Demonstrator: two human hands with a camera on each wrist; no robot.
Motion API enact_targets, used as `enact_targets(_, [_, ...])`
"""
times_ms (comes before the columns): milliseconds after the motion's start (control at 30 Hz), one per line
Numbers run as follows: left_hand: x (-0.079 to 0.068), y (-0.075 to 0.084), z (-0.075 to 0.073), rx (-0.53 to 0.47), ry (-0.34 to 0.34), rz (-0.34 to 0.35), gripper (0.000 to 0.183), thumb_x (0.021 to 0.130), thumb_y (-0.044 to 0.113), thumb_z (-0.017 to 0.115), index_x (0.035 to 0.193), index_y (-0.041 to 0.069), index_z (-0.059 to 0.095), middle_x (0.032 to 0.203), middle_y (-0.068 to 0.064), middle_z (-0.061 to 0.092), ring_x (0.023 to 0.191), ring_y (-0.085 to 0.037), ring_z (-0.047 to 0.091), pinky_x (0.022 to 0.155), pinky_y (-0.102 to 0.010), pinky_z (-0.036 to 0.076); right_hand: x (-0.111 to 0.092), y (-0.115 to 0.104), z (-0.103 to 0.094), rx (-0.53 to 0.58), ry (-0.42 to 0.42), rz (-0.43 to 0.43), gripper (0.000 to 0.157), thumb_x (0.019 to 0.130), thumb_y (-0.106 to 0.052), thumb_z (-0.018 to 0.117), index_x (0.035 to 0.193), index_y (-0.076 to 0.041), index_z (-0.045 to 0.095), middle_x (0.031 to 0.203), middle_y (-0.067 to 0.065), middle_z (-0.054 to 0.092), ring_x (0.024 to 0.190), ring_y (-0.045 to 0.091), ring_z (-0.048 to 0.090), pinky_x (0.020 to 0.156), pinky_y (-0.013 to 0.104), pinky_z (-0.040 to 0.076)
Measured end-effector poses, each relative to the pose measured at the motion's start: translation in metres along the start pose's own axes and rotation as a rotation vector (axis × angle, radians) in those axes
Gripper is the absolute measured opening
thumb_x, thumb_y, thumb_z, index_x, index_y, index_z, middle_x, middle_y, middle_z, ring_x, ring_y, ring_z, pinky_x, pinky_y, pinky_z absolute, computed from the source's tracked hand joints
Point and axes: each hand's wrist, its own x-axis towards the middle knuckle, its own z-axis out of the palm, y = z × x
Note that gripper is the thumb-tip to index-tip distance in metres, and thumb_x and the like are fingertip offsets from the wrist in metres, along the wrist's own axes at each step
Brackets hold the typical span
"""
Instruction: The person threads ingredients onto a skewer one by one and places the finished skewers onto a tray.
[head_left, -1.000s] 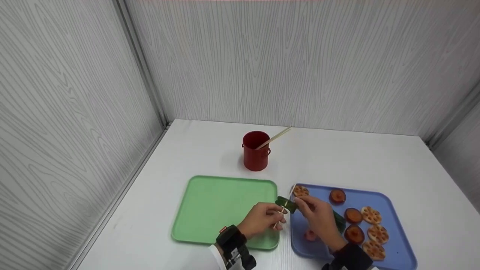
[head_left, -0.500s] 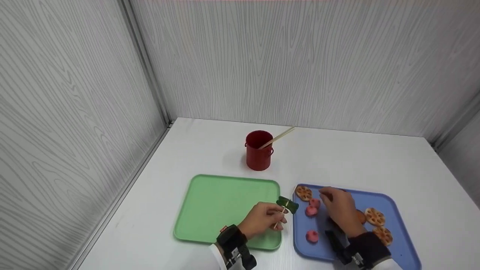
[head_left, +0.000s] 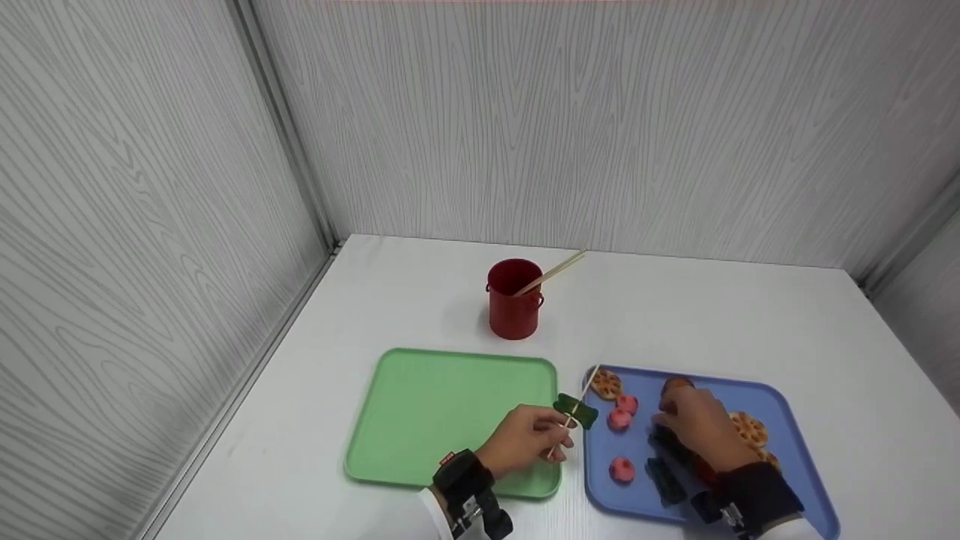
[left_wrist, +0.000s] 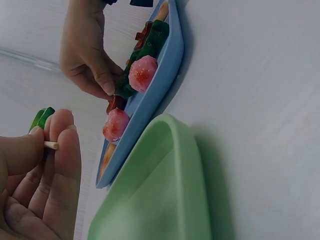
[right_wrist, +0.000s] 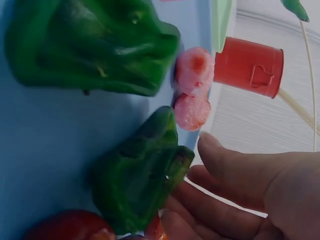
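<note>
My left hand (head_left: 525, 439) pinches a thin wooden skewer (head_left: 590, 381) near its lower end. A green pepper piece (head_left: 576, 410) is threaded on that skewer, just beyond the fingertips. Over the blue tray (head_left: 606, 446) my right hand (head_left: 701, 427) reaches down. Its fingers touch or nearly touch a loose green pepper piece (right_wrist: 140, 175) in the right wrist view, the thumb standing apart from it. Another green pepper piece (right_wrist: 90, 45) lies nearby. Pink balls (head_left: 622, 470) rest along the tray's left side. The right hand and wrist hide part of the tray in the head view.
Lotus root slices (head_left: 748, 430) and a reddish-brown round slice (head_left: 676, 383) also lie on the blue tray. A green tray (head_left: 450, 412) sits to its left. Behind them stands a red bucket (head_left: 514, 315) holding thin sticks (head_left: 559, 268).
My right hand has let go of the pepper piece on the skewer and moved right, then down to the loose pepper pieces on the blue tray. The left hand keeps its hold and place.
</note>
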Motion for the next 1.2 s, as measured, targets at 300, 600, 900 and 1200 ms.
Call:
enact_targets(300, [-0.003,-0.002,-0.003,-0.015,-0.012,-0.017,0.021,0.095,0.0,0.059,0.112,-0.011,0.064,0.094,-0.03,0.068,0.062,-0.008,0.062,0.06,-0.025,0.056,0.0,0.001,0.002,0.011,-0.06,0.018,0.01,0.083,-0.005,0.074,0.09,0.003,0.072,0.084,0.012,0.068,0.074,0.026,0.062,0.064,0.043,0.053])
enact_targets(600, [-0.005,-0.004,-0.004,0.004,-0.019,0.01,0.02,0.095,0.0,0.059,0.112,-0.01,0.065,0.092,-0.027,0.069,0.061,-0.007,0.062,0.062,-0.029,0.057,0.002,0.005,0.004,0.039,-0.142,-0.012,0.023,0.084,-0.005,0.074,0.103,0.006,0.069,0.094,0.015,0.069,0.086,0.032,0.064,0.072,0.047,0.054])
enact_targets(900, [-0.006,-0.005,-0.005,0.038,-0.016,0.006,0.019,0.095,0.0,0.059,0.111,-0.008,0.066,0.092,-0.025,0.07,0.062,-0.007,0.062,0.064,-0.031,0.058,0.001,0.003,0.001,0.053,-0.06,-0.055,0.016,0.081,-0.005,0.076,0.094,0.003,0.07,0.088,0.01,0.067,0.08,0.026,0.059,0.069,0.044,0.051])
enact_targets(1200, [-0.008,-0.002,-0.004,0.026,-0.026,0.0,0.02,0.094,-0.003,0.058,0.111,-0.012,0.063,0.093,-0.03,0.068,0.062,-0.006,0.062,0.059,-0.02,0.054,0.001,0.001,-0.006,0.176,0.025,0.026,0.012,0.087,-0.008,0.071,0.095,0.0,0.068,0.084,0.006,0.063,0.071,0.017,0.055,0.061,0.032,0.047])
